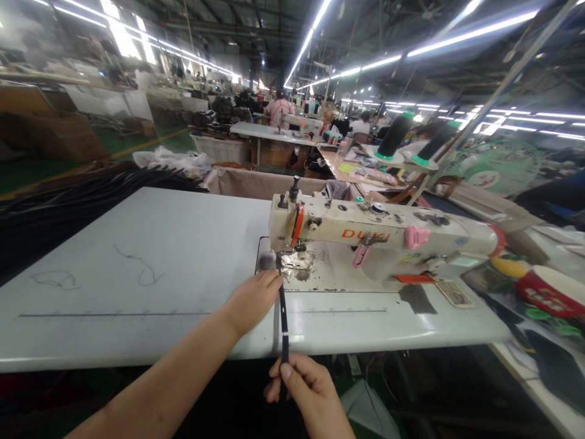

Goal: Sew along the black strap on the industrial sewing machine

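Observation:
A narrow black strap (284,314) with a few small white marks runs from the needle area of a sewing machine (338,235) over the table's front edge. My left hand (253,299) rests on the table just in front of the presser foot, its fingers drawn together at the strap's far part; its fingertips are partly hidden. Below the table edge, my right hand (308,387) pinches the near part of the strap between thumb and fingers. Where the strap meets the presser foot, small details cannot be made out.
Loose threads (141,268) lie on the white table (192,244). A pile of dark strips (91,207) stands at the left. Black thread cones (393,137) rise behind the machine. A red bowl (551,292) and a green fan (496,171) are at the right. Other people work farther back.

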Demonstrator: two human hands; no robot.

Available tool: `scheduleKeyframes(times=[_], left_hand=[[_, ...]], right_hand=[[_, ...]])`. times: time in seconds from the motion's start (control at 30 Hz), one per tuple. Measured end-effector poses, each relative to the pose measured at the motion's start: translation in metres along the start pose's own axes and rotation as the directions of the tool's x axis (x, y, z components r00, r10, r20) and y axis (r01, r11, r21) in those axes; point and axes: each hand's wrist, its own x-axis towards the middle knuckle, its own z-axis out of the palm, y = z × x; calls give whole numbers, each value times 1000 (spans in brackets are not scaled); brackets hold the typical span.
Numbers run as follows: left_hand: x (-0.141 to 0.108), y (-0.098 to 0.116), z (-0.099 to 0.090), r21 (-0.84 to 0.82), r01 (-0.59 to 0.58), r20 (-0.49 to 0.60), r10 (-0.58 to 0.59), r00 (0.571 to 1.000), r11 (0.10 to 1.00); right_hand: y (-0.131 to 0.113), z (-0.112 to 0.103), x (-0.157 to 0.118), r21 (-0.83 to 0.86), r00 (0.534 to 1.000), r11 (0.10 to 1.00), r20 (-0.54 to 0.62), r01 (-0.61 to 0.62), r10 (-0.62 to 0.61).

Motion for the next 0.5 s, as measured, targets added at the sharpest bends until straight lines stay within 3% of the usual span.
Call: scheduleKeyframes(times=[0.5], left_hand=[[-1,-1,3,-6,-4,-111,3,994,1000]], right_hand=[[0,-7,-16,-40,999,999,43,11,-10]])
